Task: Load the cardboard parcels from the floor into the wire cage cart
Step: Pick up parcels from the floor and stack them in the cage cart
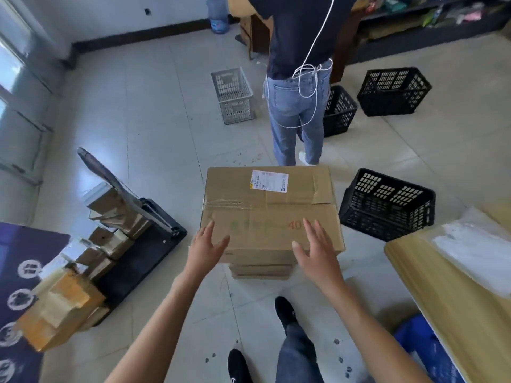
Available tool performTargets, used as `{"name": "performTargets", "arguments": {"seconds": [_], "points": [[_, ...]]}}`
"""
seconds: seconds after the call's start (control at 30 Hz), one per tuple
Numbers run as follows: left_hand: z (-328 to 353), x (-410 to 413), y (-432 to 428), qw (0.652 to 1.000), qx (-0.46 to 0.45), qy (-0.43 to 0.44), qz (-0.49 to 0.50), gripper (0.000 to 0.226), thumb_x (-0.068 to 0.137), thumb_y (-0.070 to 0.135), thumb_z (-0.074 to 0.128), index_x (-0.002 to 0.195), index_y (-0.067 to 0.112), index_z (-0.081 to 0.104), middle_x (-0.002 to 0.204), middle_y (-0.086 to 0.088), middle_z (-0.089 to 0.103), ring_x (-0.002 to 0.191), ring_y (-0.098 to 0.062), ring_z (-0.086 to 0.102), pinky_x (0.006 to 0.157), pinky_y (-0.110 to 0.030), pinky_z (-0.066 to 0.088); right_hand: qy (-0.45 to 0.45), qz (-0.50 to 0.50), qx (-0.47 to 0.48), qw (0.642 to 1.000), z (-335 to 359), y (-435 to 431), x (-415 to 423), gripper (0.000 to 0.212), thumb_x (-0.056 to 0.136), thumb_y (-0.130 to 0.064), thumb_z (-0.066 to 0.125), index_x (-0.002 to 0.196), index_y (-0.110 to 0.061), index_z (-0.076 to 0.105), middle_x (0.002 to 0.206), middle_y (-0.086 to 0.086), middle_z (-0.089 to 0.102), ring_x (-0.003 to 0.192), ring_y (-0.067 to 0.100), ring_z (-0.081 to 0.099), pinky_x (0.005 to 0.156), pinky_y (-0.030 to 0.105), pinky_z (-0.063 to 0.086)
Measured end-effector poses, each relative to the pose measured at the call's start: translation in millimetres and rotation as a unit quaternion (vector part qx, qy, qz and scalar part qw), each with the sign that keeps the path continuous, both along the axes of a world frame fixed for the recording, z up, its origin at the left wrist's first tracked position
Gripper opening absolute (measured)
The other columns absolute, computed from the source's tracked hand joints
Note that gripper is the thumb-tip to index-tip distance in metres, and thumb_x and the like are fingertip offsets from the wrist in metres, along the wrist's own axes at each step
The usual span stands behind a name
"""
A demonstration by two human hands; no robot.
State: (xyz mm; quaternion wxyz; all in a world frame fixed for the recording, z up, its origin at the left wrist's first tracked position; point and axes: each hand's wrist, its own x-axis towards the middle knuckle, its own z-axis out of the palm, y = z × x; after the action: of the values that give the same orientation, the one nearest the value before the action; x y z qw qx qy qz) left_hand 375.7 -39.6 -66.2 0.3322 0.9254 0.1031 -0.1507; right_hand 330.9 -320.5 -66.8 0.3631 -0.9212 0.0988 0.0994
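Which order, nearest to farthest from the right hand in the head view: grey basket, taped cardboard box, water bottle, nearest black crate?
1. taped cardboard box, right at the right hand.
2. nearest black crate, off to its right.
3. grey basket, ahead and left.
4. water bottle, by the far wall.

A large brown cardboard parcel (271, 208) lies level on a thinner cardboard parcel (261, 269) on the tiled floor (154, 111). Its top seam is taped, with a white shipping label (268, 181) by the far edge and a red "40" nearer. Smaller brown parcels (110, 233) are heaped at the left on a black platform trolley (143, 252).
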Motion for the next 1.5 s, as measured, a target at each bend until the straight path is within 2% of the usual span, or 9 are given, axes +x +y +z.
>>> {"name": "performTargets", "arguments": {"seconds": [0.17, 0.33, 0.5, 0.8, 0.97, 1.17, 1.27, 1.37, 1.5], "points": [[-36, 85, 11, 0.992, -0.036, 0.061, 0.107, 0.071, 0.09, 0.041, 0.069, 0.147, 0.009, 0.041, 0.146, -0.013, 0.052, 0.134, -0.029, 0.048, 0.102, -0.036, 0.039, 0.044, -0.068, -0.031, 0.996, -49, -57, 93, 0.072, 0.099, -0.045, 0.05, 0.159, -0.02, 0.018, 0.166, 0.013, 0.015, 0.152, 0.032, 0.012, 0.121, 0.05, 0.017], [-76, 111, 18, 0.969, -0.104, 0.108, 0.196, 0.098, 0.082, 0.045, 0.078, 0.158, 0.016, 0.023, 0.156, -0.002, 0.039, 0.139, -0.021, 0.042, 0.111, -0.033, 0.034, 0.168, -0.131, 0.032, 0.976, -85, -100, 136, 0.091, 0.093, -0.052, 0.059, 0.16, -0.024, 0.004, 0.166, 0.014, 0.012, 0.149, 0.035, 0.021, 0.114, 0.052, 0.03], [-83, 95, 15, 0.946, -0.13, 0.083, 0.286, 0.08, 0.06, 0.068, 0.074, 0.127, 0.026, 0.058, 0.111, 0.008, 0.068, 0.104, -0.017, 0.065, 0.092, -0.038, 0.051, 0.179, -0.169, 0.09, 0.965, -79, -102, 148, 0.072, 0.089, -0.05, 0.065, 0.145, -0.016, 0.034, 0.147, 0.012, 0.048, 0.129, 0.037, 0.05, 0.101, 0.046, 0.043], [-7, -75, 67, 0.883, -0.164, -0.021, 0.44, 0.081, 0.059, 0.078, 0.072, 0.126, 0.036, 0.055, 0.117, 0.013, 0.063, 0.104, -0.009, 0.061, 0.084, -0.033, 0.05, 0.127, 0.022, 0.042, 0.991, 8, -20, 129, 0.077, 0.087, -0.057, 0.064, 0.148, -0.022, 0.031, 0.149, 0.006, 0.049, 0.13, 0.034, 0.051, 0.101, 0.047, 0.043], [38, -251, 84, 0.778, -0.099, -0.061, 0.617, 0.093, 0.059, 0.08, 0.068, 0.134, 0.027, 0.054, 0.125, 0.0, 0.064, 0.11, -0.022, 0.061, 0.099, -0.052, 0.049, 0.134, 0.222, 0.071, 0.963, 42, 89, 84, 0.088, 0.088, -0.058, 0.061, 0.156, -0.022, 0.019, 0.158, 0.004, 0.037, 0.141, 0.03, 0.04, 0.108, 0.047, 0.034], [68, -469, 46, 0.632, -0.068, -0.083, 0.767, 0.106, 0.058, 0.079, 0.072, 0.142, 0.019, 0.047, 0.134, -0.007, 0.058, 0.116, -0.028, 0.057, 0.102, -0.051, 0.046, 0.126, 0.435, 0.078, 0.888, 68, 196, -40, 0.08, 0.087, -0.059, 0.061, 0.151, -0.027, 0.025, 0.156, -0.001, 0.039, 0.136, 0.028, 0.044, 0.096, 0.043, 0.038], [79, -572, 14, 0.567, -0.054, -0.104, 0.815, 0.099, 0.054, 0.081, 0.071, 0.132, 0.022, 0.056, 0.124, -0.003, 0.064, 0.107, -0.023, 0.061, 0.094, -0.045, 0.05, 0.127, 0.516, 0.066, 0.845, 76, 230, -126, 0.074, 0.087, -0.059, 0.061, 0.148, -0.027, 0.031, 0.152, 0.001, 0.045, 0.132, 0.029, 0.048, 0.095, 0.04, 0.041], [82, -659, -23, 0.505, -0.034, -0.107, 0.856, 0.084, 0.054, 0.083, 0.065, 0.119, 0.03, 0.059, 0.112, 0.004, 0.066, 0.1, -0.02, 0.062, 0.086, -0.043, 0.049, 0.139, 0.569, 0.06, 0.808, 80, 256, -207, 0.063, 0.086, -0.058, 0.063, 0.138, -0.031, 0.04, 0.138, -0.001, 0.057, 0.119, 0.027, 0.057, 0.098, 0.049, 0.047], [78, -758, -60, 0.417, -0.022, -0.112, 0.902, 0.076, 0.056, 0.082, 0.068, 0.117, 0.036, 0.06, 0.107, 0.016, 0.069, 0.1, -0.015, 0.064, 0.088, -0.045, 0.051, 0.15, 0.635, 0.056, 0.756, 81, 287, -307, 0.058, 0.085, -0.06, 0.062, 0.133, -0.037, 0.041, 0.123, -0.007, 0.06, 0.104, 0.018, 0.061, 0.093, 0.05, 0.052]]}}
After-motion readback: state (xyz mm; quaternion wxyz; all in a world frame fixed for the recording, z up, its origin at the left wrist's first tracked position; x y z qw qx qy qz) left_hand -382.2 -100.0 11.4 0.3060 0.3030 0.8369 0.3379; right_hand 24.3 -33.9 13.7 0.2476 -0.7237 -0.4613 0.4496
